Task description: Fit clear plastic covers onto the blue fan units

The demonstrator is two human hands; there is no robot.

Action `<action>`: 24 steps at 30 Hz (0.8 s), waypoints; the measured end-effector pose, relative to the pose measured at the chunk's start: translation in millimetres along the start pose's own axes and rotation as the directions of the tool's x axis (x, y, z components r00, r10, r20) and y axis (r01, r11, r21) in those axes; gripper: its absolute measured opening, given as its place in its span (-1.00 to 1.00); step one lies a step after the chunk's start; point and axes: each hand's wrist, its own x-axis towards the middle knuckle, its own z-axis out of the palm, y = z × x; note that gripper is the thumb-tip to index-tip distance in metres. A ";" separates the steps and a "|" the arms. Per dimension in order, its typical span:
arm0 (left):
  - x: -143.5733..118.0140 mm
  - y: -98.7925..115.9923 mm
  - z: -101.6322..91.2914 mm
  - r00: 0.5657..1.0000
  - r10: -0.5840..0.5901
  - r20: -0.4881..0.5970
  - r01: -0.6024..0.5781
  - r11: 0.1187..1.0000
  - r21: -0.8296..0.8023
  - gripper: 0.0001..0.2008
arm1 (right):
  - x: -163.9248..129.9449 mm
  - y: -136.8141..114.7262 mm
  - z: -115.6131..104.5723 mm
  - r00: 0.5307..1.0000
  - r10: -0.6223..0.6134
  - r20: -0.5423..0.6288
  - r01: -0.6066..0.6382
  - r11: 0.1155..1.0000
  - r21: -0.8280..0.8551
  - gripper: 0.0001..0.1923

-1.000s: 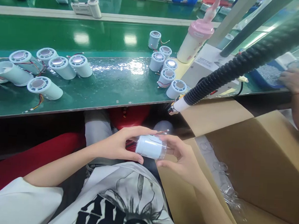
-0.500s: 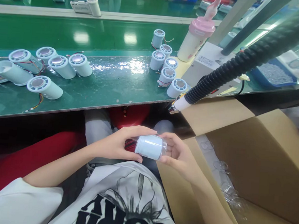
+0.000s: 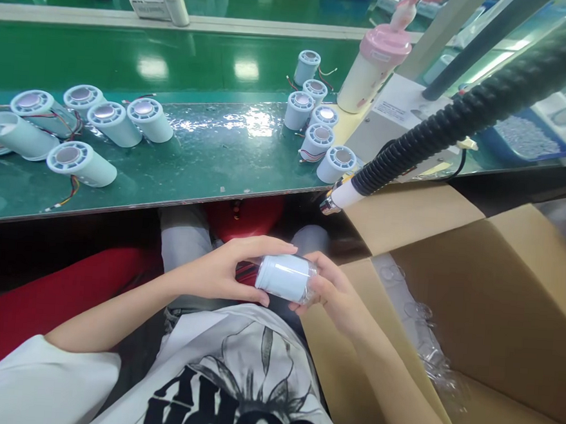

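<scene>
Over my lap, both hands hold a light-blue cylinder (image 3: 284, 277) lying on its side, with a clear plastic cover around it. My left hand (image 3: 233, 267) curves about its left end, thumb below and fingers above. At the right end, the fingers of my right hand (image 3: 328, 289) are closed on the cylinder and its clear cover. Similar light-blue cylinders with slotted round ends and thin coloured wires stand on the green bench, one group (image 3: 317, 142) ahead of my hands and another (image 3: 85, 163) at the left.
An open cardboard box (image 3: 450, 314) with clear plastic pieces (image 3: 429, 338) inside stands at my right. A black ribbed hose (image 3: 444, 126) with a metal tip slants above it. A pink-lidded bottle (image 3: 373, 70) and a blue tray (image 3: 530, 135) sit on the green bench (image 3: 208, 174).
My right hand has shifted its grip, its fingers now bent in closer around the right end of the cylinder. My left hand stays about the same. The view has moved slightly.
</scene>
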 end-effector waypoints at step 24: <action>-1.5 -5.7 2.5 0.998 0.050 -0.029 -0.052 0.997 -0.062 -0.32 | 6.3 -4.1 12.0 0.907 0.373 0.197 -0.397 0.912 0.100 -0.18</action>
